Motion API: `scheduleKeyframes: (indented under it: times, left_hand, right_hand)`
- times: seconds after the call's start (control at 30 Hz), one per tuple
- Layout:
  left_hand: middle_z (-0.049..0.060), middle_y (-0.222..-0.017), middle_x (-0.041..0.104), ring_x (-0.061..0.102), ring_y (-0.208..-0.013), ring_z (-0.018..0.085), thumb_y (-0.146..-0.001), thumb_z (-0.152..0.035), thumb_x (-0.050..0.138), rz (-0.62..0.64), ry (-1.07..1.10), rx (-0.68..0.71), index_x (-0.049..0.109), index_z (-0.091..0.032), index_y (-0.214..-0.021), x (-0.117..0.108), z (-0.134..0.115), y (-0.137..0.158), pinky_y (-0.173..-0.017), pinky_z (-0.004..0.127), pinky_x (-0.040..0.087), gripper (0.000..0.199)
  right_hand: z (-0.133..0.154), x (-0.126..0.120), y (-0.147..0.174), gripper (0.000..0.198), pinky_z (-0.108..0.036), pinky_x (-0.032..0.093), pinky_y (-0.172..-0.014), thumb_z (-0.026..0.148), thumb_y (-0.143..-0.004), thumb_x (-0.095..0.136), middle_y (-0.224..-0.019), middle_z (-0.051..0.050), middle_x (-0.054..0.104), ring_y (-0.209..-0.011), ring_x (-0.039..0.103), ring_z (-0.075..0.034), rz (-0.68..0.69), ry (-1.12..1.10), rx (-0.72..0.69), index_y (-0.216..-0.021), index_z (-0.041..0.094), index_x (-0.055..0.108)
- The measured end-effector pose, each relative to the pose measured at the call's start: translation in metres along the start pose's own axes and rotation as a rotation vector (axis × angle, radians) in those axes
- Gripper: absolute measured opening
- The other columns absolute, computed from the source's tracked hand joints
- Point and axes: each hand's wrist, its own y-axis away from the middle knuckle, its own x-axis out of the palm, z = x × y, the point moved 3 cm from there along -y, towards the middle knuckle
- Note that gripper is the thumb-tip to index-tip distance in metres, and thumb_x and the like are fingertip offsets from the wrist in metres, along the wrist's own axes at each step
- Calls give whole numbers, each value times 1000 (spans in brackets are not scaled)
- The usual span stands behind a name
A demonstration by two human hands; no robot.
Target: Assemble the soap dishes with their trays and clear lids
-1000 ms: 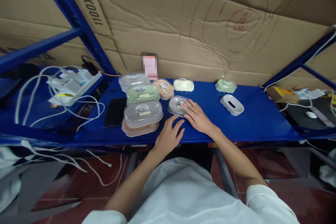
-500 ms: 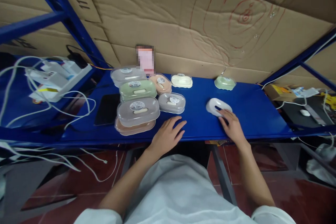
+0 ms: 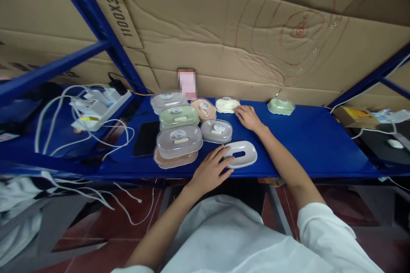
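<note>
A white oval tray with a slot in its middle [image 3: 250,156] lies near the table's front edge. My left hand [image 3: 208,172] is open, fingers spread, with the fingertips at the tray's left rim. Farther back, my right hand [image 3: 248,117] has its curled fingers on the right end of a cream soap box with a clear lid [image 3: 226,105]. That box stands on the table by the cardboard. Left of the tray are a small grey soap box [image 3: 217,131] and a larger grey one [image 3: 179,140], which sits on a brownish box [image 3: 176,161].
A green box [image 3: 177,116], a peach box [image 3: 204,109] and another grey box [image 3: 168,102] stand at the back left. One more green box [image 3: 281,106] is at the back right. A dark flat object [image 3: 144,138] and a power strip with cables [image 3: 105,111] lie left.
The white tray has come left and toward me, to my left hand. My right hand has left it and reached back to the cream soap box. The view has shifted slightly.
</note>
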Motion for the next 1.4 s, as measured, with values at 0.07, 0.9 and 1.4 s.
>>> scheduleKeyframes:
  times: [0.07, 0.9, 1.4]
  left_hand:
    - [10, -163, 52, 44, -155, 31, -104, -36, 63, 2, 6, -2, 67, -27, -138, 0, 1, 1, -123, 52, 48, 35]
    - [13, -158, 51, 48, -154, 31, -107, -33, 58, -232, 159, -97, 66, -24, -132, 6, -9, -21, -125, 51, 48, 27]
    - [12, -155, 59, 44, -156, 34, -105, -33, 63, -86, 20, -41, 68, -23, -134, 12, -3, -12, -122, 53, 51, 32]
  right_hand:
    - [-4, 9, 1, 50, -56, 35, -114, 38, -111, 38, -143, -22, 65, -134, 53, -37, -8, 20, 25, -145, 12, 65]
    - [42, -13, 211, 61, -58, 39, -128, 45, -113, 42, -180, -7, 19, -165, 25, -29, -294, -508, 222, -171, 34, 24]
    - [65, -21, 196, 46, -58, 48, -122, 42, -102, 70, -155, -10, 62, -152, 49, -33, -169, -68, -207, -145, 26, 67]
